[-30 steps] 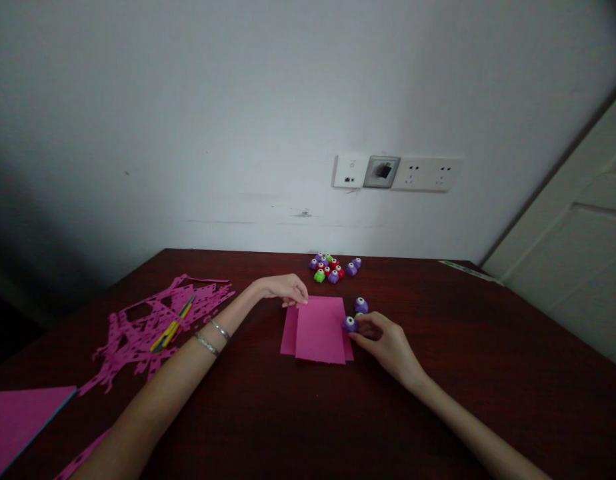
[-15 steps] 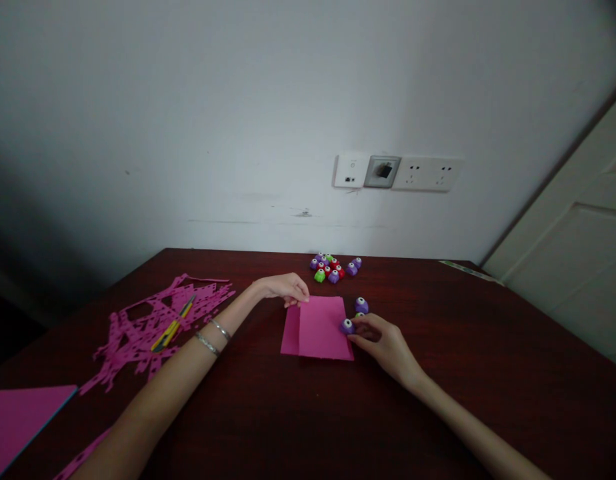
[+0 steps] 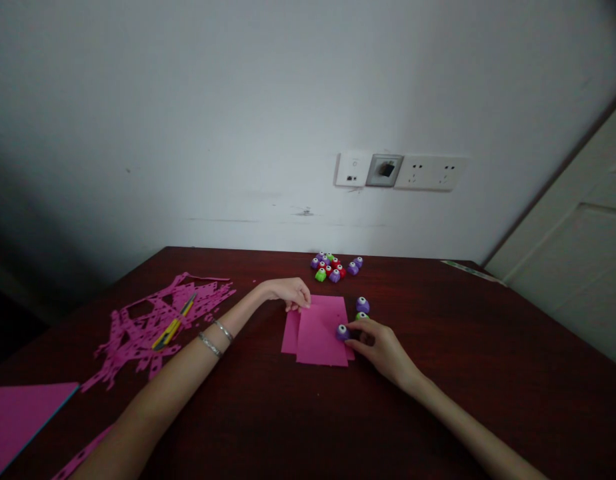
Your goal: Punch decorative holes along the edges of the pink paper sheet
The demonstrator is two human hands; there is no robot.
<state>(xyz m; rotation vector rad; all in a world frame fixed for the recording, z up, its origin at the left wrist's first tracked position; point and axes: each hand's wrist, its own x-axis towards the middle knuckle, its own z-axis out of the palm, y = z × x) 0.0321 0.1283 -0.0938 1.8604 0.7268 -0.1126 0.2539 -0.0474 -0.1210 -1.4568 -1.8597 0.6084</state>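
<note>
Taking the paired pink sheets as the clock's centre and the wall as 12, the nearest things on the red-brown wooden tabletop lie towards 8 o'clock: a blue-edged pink sheet and, partly behind the left forearm, a perforated pink strip. Two silver bangles circle that forearm.

At the centre, the upper pink sheet overlaps a lower pink sheet, whose edges show at either side. The right hand, at 4 o'clock, grips a purple eye-topped craft punch between thumb and fingers, at the upper sheet's right edge. Whether paper sits inside its slot, I cannot tell. The left hand, at 11 o'clock, has its fingertips pinched on the upper sheet's far-left corner.

The step in hand looks like setting punch and paper edge together; a press there would call for the edge seated in the slot and a steady left pinch.

At 9 o'clock a yellow box cutter lies on perforated pink scraps. At 2 o'clock, just beyond the right hand, are another purple punch and a green punch. Farther off, at 12, a mixed punch cluster stands loose on the wood, not in any container; a purple pair is at 1.
</note>
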